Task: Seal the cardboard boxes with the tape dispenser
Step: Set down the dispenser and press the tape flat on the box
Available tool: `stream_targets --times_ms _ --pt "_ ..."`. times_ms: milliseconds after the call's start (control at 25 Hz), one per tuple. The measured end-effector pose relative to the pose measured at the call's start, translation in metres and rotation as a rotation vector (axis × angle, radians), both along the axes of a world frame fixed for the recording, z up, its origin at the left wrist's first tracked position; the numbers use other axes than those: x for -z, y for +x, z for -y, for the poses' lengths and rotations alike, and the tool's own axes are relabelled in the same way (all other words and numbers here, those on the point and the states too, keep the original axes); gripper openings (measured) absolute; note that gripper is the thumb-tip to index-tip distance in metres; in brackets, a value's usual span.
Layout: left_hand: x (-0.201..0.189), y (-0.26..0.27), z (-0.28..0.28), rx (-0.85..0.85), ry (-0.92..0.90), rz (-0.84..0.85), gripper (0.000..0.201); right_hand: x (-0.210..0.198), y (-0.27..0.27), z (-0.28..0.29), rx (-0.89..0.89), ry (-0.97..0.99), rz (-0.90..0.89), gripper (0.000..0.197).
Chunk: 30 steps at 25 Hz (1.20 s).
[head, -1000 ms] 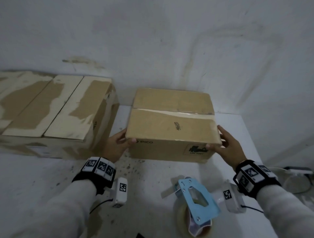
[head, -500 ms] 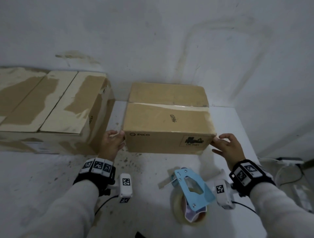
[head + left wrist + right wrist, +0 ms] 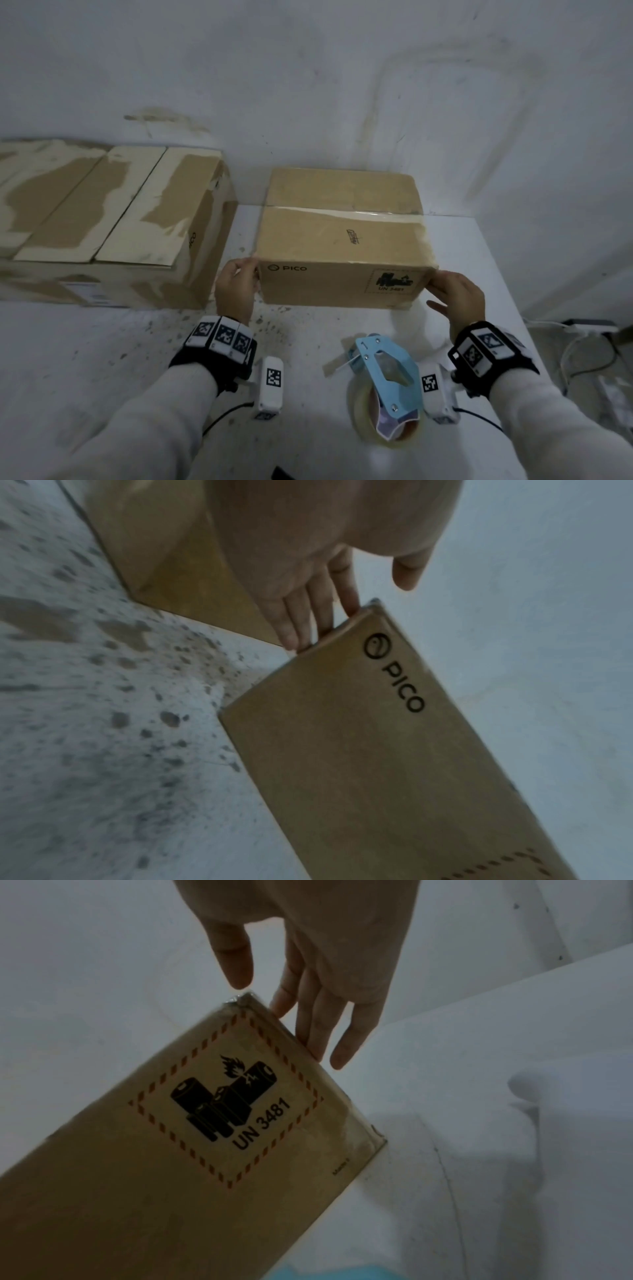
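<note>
head view downward over table, wrist views close, sharing box [image 3: 342, 240]

Tape dispenser [image 3: 387, 383] before box [image 3: 342, 240]

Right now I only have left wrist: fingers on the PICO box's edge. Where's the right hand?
Observer: The right hand is at the PICO box's other near corner, fingers straight against its side edge.
Operator: Tape dispenser?
Observer: The blue tape dispenser lies on the table, nearer the person than the box, and neither hand touches it.
Operator: Top seam?
Observer: The head view shows a glossy strip of tape along the top seam.
</note>
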State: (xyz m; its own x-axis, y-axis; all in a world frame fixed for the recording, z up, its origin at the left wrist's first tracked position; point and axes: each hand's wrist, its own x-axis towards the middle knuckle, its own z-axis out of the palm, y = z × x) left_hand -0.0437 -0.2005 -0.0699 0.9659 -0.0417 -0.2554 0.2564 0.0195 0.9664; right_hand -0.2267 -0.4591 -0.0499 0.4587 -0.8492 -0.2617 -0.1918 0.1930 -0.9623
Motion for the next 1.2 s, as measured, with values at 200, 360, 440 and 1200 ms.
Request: stream_targets --times_ms 200,360,440,1200 --pt "-0.021 -0.006 0.018 -0.071 0.284 0.083 0.034 -0.007 0.013 0.001 0.102 -0.167 -0.212 0.037" --pt "-0.027 -0.018 0.029 -0.054 0.396 0.173 0.03 -0.016 0.019 -0.008 0.137 -0.292 -0.302 0.035" --pt "-0.03 -0.021 0.035 -0.054 0.393 0.171 0.038 -0.017 0.022 -0.016 0.171 -0.309 -0.317 0.035" --pt "-0.066 0.027 0.033 0.544 0.737 0.256 0.063 -0.039 0.058 0.01 -0.366 -0.593 -0.737 0.033"
